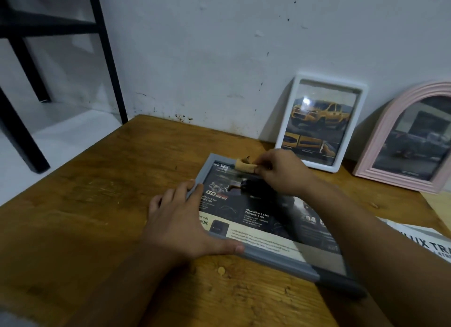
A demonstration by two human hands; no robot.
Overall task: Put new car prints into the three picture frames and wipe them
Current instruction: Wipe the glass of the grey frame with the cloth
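A grey picture frame (275, 256) lies flat on the wooden table (80, 204) with a dark car print behind its glass. My left hand (183, 226) presses on the frame's left edge, fingers spread over the rim. My right hand (280, 172) pinches a small tan cloth (244, 167) against the frame's far top edge. A white frame (322, 121) holding a yellow pickup print leans on the wall behind. Beside it, at the right, leans a pink arched frame (400, 136) with a dark car print.
A printed brochure (419, 243) lies on the table at the right edge. A black metal shelf leg (107, 53) stands at the table's far left corner against the stained white wall. A small round crumb (221, 270) sits near the frame's front edge.
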